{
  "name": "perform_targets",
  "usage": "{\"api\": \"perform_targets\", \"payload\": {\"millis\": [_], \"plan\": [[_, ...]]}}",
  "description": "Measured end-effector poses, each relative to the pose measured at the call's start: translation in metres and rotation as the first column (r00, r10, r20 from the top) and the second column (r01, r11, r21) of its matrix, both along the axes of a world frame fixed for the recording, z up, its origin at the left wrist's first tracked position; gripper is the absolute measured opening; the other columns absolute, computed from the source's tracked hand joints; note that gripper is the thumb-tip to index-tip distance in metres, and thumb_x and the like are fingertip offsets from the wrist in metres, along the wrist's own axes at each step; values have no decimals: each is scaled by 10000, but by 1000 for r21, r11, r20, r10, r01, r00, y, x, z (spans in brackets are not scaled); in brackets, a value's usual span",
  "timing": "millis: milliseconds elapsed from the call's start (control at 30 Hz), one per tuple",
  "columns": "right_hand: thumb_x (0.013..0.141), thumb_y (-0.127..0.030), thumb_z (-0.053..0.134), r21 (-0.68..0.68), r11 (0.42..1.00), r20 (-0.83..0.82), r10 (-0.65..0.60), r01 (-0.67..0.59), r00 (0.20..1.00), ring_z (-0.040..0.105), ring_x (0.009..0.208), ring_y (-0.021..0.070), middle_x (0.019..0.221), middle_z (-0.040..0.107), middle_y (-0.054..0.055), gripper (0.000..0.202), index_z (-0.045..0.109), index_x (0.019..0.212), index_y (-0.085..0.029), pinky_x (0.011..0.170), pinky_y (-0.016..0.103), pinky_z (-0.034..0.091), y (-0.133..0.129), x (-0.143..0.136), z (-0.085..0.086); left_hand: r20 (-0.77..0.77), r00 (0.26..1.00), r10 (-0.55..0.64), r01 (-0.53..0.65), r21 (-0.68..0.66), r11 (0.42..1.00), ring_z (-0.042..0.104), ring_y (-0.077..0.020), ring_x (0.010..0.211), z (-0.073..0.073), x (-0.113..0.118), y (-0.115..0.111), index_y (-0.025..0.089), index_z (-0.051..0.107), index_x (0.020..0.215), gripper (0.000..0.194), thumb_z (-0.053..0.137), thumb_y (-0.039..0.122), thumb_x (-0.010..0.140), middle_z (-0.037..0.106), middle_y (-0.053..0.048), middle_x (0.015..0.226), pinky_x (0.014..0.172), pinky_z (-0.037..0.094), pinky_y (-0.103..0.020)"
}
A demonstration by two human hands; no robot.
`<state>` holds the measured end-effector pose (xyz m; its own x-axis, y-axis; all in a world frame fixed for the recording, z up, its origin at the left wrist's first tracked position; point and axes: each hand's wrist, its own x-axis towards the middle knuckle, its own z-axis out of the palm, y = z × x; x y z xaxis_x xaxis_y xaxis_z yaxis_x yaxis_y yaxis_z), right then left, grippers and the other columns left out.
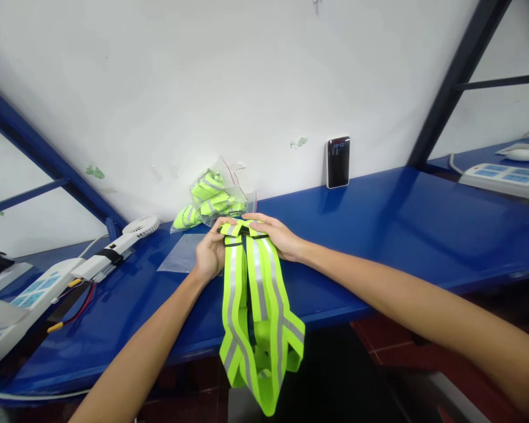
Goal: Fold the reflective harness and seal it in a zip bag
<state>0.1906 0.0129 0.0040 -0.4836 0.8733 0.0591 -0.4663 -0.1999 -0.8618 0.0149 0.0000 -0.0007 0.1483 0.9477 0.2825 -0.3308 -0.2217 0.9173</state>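
A neon-yellow reflective strap vest with grey stripes lies over the front edge of the blue table, its loops hanging down past the edge. My left hand grips the vest's top end from the left. My right hand rests flat on the same top end from the right, fingers stretched over the folded straps. An empty clear plastic bag lies flat on the table just left of my left hand.
A clear bag stuffed with more yellow vests leans on the wall behind my hands. A phone stands against the wall. Power strips lie far right and far left, beside a small white fan.
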Motion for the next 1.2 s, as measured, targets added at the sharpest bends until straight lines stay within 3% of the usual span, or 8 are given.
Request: {"api": "perform_targets", "payload": {"millis": [167, 267, 333, 467, 600, 733, 900, 1200], "plan": [[808, -241, 691, 59, 992, 76, -112, 107, 991, 668, 797, 185, 950, 695, 28, 649, 435, 1405, -258, 814, 375, 566, 5, 3, -5, -159, 986, 46, -50, -22, 998, 646, -166, 642, -7, -3, 2, 242, 565, 1070, 343, 713, 327, 772, 667, 10, 837, 614, 524, -289], [786, -242, 706, 110, 982, 118, -166, 154, 979, 658, 936, 215, 1090, 673, 61, 746, 372, 1452, -243, 918, 409, 538, 6, 4, -7, -209, 975, 80, -84, -10, 996, 698, -208, 759, -12, -5, 8, 306, 437, 1368, 733, 791, 291, 726, 706, -5, 926, 702, 560, -330], [782, -223, 690, 103, 984, 77, -155, 147, 985, 644, 1003, 221, 1173, 647, 68, 774, 333, 1467, -259, 956, 419, 521, 5, 3, -6, -191, 976, 104, -107, -8, 994, 713, -245, 884, -14, -7, 11, 280, 382, 1433, 873, 830, 283, 684, 722, -41, 1004, 800, 568, -372], [741, -146, 637, 58, 990, -30, -130, 132, 991, 643, 995, 204, 1191, 628, 38, 780, 322, 1436, -305, 982, 428, 505, 0, 1, 1, -217, 971, 96, -98, 4, 995, 685, -290, 1047, -15, -8, 13, 141, 566, 1256, 692, 855, 308, 649, 711, -124, 1128, 951, 531, -408], [680, -81, 551, 91, 986, -47, -133, 136, 990, 637, 948, 197, 1106, 608, 14, 739, 357, 1356, -306, 981, 437, 500, -1, 2, 2, -270, 957, 105, -92, 60, 994, 702, -278, 1006, -13, -3, 10, 178, 516, 1297, 684, 815, 363, 711, 714, -107, 1146, 890, 563, -394], [630, -23, 505, 305, 944, 186, -187, 124, 965, 579, 1040, 221, 1092, 558, 19, 733, 387, 1304, -284, 1019, 471, 463, 5, 10, -1, -333, 930, 154, -117, 129, 985, 728, -250, 854, -11, 1, 7, 184, 496, 1276, 615, 761, 409, 769, 731, -99, 1075, 687, 585, -318], [737, -90, 627, 544, 837, 319, -138, -62, 938, 503, 1214, 254, 1200, 545, 67, 671, 376, 1345, -223, 1103, 484, 386, 15, 25, -3, -331, 924, 193, -148, 156, 977, 725, -228, 765, -10, -2, 8, 184, 512, 1273, 597, 764, 369, 765, 744, -80, 1005, 612, 573, -291], [713, -202, 779, 530, 848, 258, -178, 15, 949, 611, 1094, 285, 1234, 602, 81, 1076, 128, 1566, -284, 929, 507, 544, 12, 25, -10, -373, 916, 148, -94, 161, 982, 723, -216, 720, -9, -3, 4, 195, 534, 1241, 540, 759, 365, 781, 747, -65, 964, 592, 570, -278]]}}
